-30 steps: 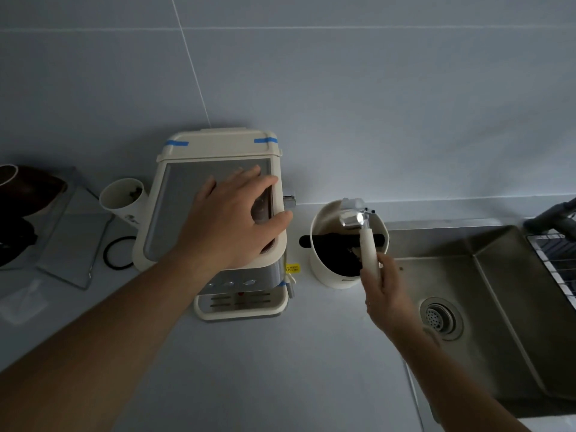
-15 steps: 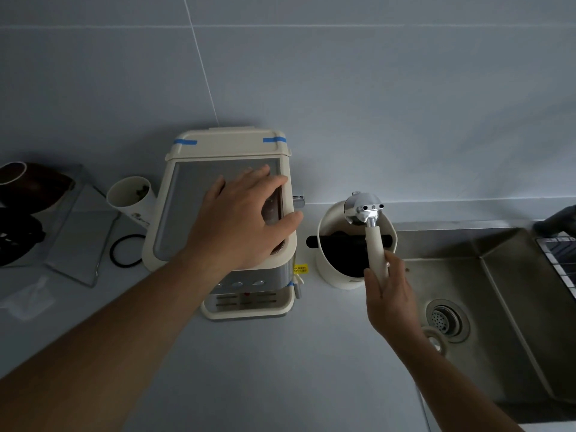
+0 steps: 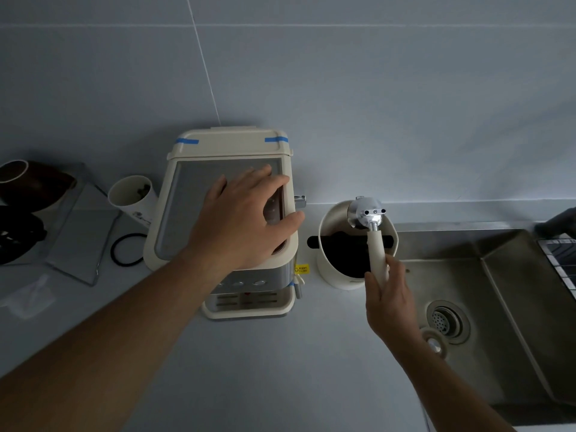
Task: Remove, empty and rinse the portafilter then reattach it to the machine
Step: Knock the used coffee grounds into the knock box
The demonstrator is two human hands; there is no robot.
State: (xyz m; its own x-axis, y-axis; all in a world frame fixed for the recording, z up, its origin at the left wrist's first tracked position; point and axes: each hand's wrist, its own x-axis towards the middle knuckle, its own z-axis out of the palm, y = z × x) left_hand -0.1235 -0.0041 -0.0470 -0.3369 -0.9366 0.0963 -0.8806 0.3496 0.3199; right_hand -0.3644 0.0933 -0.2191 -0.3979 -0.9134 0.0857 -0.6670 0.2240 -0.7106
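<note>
Since a second ago the portafilter [image 3: 369, 215] has turned over, so its metal head now shows two spout holes facing up, poised over the far rim of the knock-out tub [image 3: 335, 275] at centre right. Its long axis runs from the head near the wall down the frame to the pale handle, where the right hand [image 3: 389, 299] has its grip clenched around the lower end; the head lies straight beyond that hand, up the frame. One dark bar crosses the tub just below the head, likely what the head will be tapped on. The left hand [image 3: 246, 219] lies flat, fingers spread and grasping nothing, atop the one coffee machine [image 3: 224, 145] at centre. One sink [image 3: 486, 285] lies lower right, nearer the right hand. On the table [image 3: 265, 369] at the left stand one cup [image 3: 131, 191] and one black ring [image 3: 126, 249].
</note>
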